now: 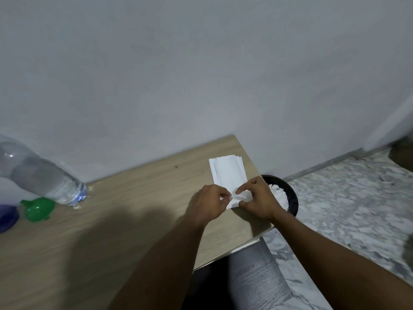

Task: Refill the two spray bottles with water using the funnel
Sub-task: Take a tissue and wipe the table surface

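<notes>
Head view looks down on two bare forearms reaching over a pale wooden table (pixel 125 220). Left hand (pixel 209 203) and right hand (pixel 257 201) meet over the near edge of a stack of white paper napkins (pixel 228 173), each pinching a corner of what seems to be the top sheet. Just past the table's right edge stands a black bin (pixel 293 200) holding crumpled white tissue. Far left, well apart from the hands, a green funnel (pixel 39 208) lies beside a large clear water bottle (pixel 38 175); a blue object (pixel 7 217) is cut off by the frame.
</notes>
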A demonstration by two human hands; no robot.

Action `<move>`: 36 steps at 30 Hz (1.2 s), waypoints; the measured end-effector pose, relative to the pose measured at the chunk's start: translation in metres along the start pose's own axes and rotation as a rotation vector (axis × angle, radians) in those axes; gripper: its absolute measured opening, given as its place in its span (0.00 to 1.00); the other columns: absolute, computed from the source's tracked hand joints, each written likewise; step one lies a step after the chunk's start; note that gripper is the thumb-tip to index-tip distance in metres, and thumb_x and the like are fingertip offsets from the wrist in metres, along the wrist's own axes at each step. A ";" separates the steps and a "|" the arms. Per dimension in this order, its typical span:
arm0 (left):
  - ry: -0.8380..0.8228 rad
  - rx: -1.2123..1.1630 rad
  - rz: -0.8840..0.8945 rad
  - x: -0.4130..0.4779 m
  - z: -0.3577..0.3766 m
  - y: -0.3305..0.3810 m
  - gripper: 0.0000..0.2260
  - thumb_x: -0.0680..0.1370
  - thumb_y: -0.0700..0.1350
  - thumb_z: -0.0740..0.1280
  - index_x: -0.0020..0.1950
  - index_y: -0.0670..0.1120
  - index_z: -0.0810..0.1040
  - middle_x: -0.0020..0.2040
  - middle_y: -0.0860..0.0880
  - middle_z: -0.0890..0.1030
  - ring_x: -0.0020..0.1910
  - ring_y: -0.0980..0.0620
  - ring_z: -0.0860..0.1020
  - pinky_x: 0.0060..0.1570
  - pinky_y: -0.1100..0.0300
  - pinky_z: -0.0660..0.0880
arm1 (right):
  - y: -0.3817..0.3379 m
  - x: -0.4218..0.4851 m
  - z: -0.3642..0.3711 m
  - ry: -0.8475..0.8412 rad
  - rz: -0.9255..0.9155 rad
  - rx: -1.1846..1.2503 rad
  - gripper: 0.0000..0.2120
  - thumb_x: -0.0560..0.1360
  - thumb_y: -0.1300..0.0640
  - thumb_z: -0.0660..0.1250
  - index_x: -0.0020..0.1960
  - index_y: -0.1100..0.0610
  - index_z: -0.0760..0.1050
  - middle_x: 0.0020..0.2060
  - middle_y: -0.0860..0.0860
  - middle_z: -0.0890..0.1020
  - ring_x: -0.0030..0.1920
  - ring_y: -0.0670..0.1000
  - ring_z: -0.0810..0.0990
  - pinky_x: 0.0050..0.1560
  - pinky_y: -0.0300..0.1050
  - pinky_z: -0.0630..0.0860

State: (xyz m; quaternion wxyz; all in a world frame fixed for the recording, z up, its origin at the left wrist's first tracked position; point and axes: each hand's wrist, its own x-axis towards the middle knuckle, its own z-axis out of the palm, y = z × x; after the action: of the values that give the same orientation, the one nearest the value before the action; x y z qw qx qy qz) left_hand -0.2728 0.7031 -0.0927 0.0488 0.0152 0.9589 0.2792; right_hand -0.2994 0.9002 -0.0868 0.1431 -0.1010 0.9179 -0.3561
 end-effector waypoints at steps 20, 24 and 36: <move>-0.078 0.143 0.052 -0.014 0.013 0.000 0.20 0.78 0.53 0.64 0.70 0.51 0.72 0.66 0.52 0.74 0.64 0.50 0.75 0.62 0.50 0.74 | -0.015 0.019 -0.034 0.461 0.207 0.443 0.07 0.80 0.51 0.62 0.43 0.50 0.71 0.39 0.53 0.80 0.42 0.60 0.82 0.45 0.62 0.81; -0.093 0.164 0.037 -0.014 0.014 0.004 0.19 0.78 0.53 0.64 0.69 0.51 0.74 0.67 0.53 0.74 0.65 0.50 0.74 0.64 0.51 0.72 | -0.018 0.018 -0.046 0.477 0.193 0.489 0.07 0.79 0.48 0.60 0.45 0.49 0.71 0.40 0.51 0.80 0.42 0.59 0.82 0.45 0.62 0.82; -0.157 0.290 0.060 -0.015 0.011 0.013 0.18 0.76 0.51 0.66 0.66 0.50 0.76 0.62 0.52 0.74 0.60 0.49 0.75 0.57 0.49 0.77 | -0.045 0.011 -0.050 0.313 0.169 0.651 0.05 0.83 0.54 0.59 0.52 0.56 0.72 0.52 0.58 0.80 0.51 0.59 0.83 0.39 0.53 0.85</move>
State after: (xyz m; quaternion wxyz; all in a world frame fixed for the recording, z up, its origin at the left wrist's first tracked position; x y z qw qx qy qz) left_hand -0.2571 0.7189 -0.0939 0.1122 0.0726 0.9815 0.1371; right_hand -0.3232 0.8954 -0.0226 0.0544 0.0815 0.7725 -0.6275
